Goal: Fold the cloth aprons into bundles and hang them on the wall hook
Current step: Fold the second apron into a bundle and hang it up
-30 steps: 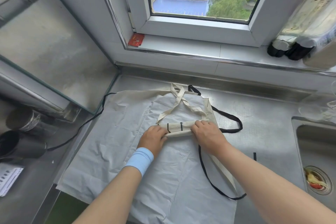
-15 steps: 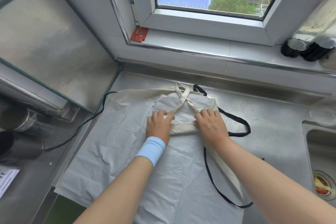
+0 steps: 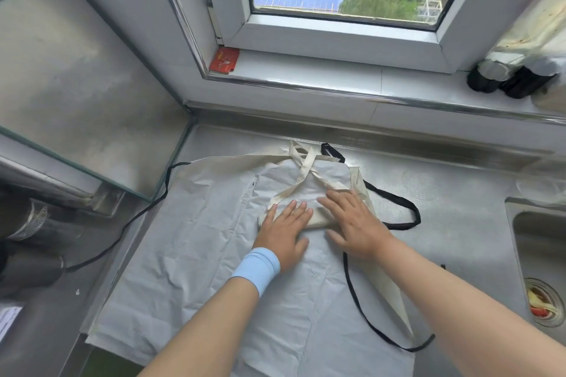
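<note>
A cream apron bundle (image 3: 320, 219) is being pressed down by 2 flat hands on the steel counter (image 3: 453, 223). The left hand (image 3: 283, 228), with a light blue wristband (image 3: 255, 268) at its wrist, is being laid over the bundle's left part, fingers straight and close together. The right hand (image 3: 352, 220) is being laid on its right end, fingers straight and spread. Nothing is being gripped. The hands are lying just beside each other, a strip of bundle showing between them. The bundle is being carried by a pale grey apron (image 3: 190, 239) spread flat beneath it. 2 cream straps (image 3: 301, 174) are crossing beyond the fingertips, and a black strap (image 3: 401, 203) is looping rightward, toward the sink (image 3: 539, 242).
</note>
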